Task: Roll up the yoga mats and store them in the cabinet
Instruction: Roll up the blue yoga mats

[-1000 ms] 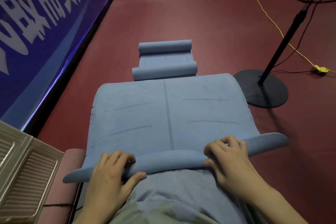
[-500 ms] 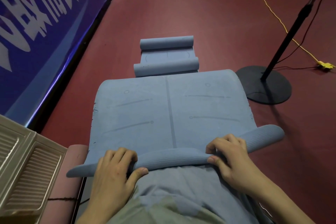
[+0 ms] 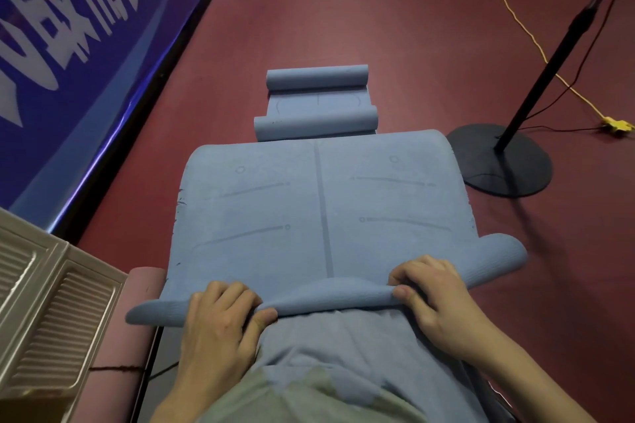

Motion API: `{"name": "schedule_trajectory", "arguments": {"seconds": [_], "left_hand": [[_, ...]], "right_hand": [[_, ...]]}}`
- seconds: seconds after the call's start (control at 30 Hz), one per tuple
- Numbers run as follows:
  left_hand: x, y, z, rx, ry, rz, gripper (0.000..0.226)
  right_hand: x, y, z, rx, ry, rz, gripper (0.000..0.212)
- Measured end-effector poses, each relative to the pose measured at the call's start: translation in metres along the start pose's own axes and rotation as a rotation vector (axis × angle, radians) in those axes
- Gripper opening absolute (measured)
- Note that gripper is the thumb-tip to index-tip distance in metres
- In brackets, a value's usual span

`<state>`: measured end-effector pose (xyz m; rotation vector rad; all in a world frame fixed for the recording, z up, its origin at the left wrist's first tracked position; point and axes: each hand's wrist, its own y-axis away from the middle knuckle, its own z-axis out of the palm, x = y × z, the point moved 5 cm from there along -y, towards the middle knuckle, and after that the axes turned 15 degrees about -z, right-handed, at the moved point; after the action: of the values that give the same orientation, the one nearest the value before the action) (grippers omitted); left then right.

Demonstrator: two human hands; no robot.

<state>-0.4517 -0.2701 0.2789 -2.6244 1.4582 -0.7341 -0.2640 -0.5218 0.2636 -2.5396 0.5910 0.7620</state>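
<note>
A blue yoga mat (image 3: 323, 203) with printed guide lines lies raised in front of me, its near edge curled into a first roll. My left hand (image 3: 223, 323) grips that curled edge on the left, thumb under the fold. My right hand (image 3: 433, 292) pinches the same edge on the right, fingers curled over it. Beyond it a second blue mat (image 3: 318, 103) lies on the red floor, rolled in at both ends. A pink mat (image 3: 113, 347) lies under the blue one at the lower left.
A beige louvred cabinet door (image 3: 51, 312) stands at the lower left. A blue banner wall (image 3: 68, 45) runs along the left. A floor fan's black base (image 3: 501, 161) and pole sit to the right, with a yellow cable (image 3: 536, 45) across the floor.
The mat's near edge has curled a little further over, bunching between my hands. Both hands keep their grip and have shifted slightly forward.
</note>
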Motion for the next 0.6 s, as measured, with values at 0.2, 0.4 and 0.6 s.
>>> {"name": "schedule_trajectory", "arguments": {"seconds": [0.2, 0.4, 0.6], "left_hand": [[-0.013, -0.024, 0.012, -0.255, 0.103, -0.242, 0.044], [-0.023, -0.028, 0.016, -0.246, 0.263, -0.547, 0.040], [-0.033, -0.036, 0.020, -0.253, 0.127, -0.657, 0.043]], "right_hand": [[0.006, -0.007, 0.005, -0.041, 0.070, 0.031, 0.025], [0.010, -0.014, -0.001, 0.103, -0.085, 0.114, 0.013], [-0.005, -0.009, 0.002, 0.053, 0.249, -0.175, 0.026]]}}
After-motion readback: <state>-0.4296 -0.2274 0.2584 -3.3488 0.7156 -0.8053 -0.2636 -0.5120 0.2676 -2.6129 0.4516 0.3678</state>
